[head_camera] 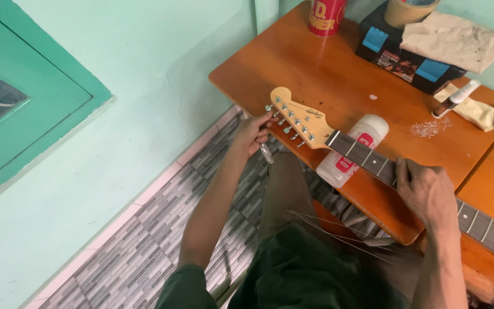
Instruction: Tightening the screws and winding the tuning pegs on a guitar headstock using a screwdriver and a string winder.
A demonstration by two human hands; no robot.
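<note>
Two hands on a guitar neck at a wooden table

The left hand (253, 133) sits at about nine o'clock from the headstock (297, 118) – its fingers pinch one of the small tuning pegs (270, 109) on the near edge. The guitar neck (373, 161) runs from there toward four o'clock, lying over a white plastic bottle (351, 151) on the orange table (315, 63). The right hand (427, 191) lies on the dark fretboard, fingers curled down over it – pressing it still. It looks like the peg-turning step. The next move likely needs a firm pinch and slow turns while the other hand keeps the neck from rolling. Loose strings (344, 232) hang near the lap at six o'clock.
</note>
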